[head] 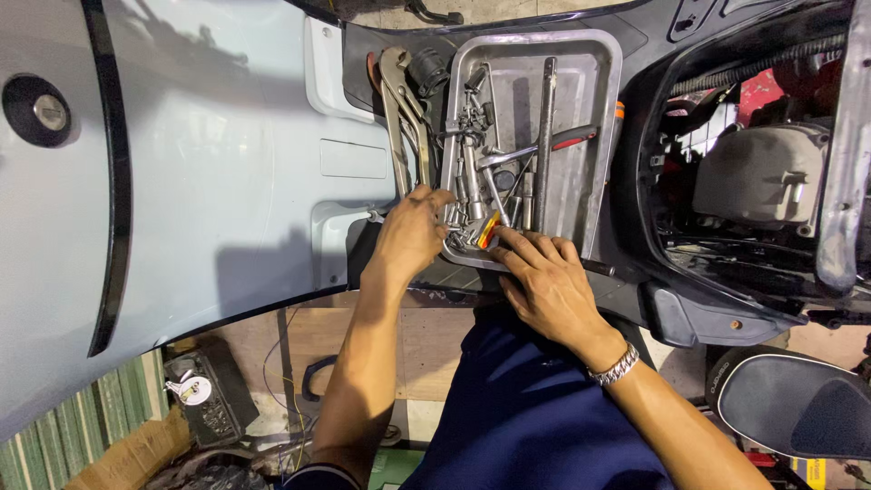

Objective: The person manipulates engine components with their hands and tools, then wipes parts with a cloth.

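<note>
A metal tool tray [606,118] rests on a scooter's footboard, filled with several sockets, wrenches, a long steel bar [545,136] and a red-handled tool [574,140]. My left hand [410,234] reaches into the tray's near left corner, fingers among the small sockets. My right hand [544,281], with a metal watch at the wrist, rests on the tray's near edge, fingertips touching an orange-and-yellow handled tool [489,230]. Whether either hand grips anything is hidden by the fingers.
Large pliers [399,109] lie left of the tray on the footboard. A pale blue scooter body panel [209,163] fills the left. The open engine bay [753,172] is to the right, a black seat [789,408] at lower right. Cardboard and a dark box lie on the floor below.
</note>
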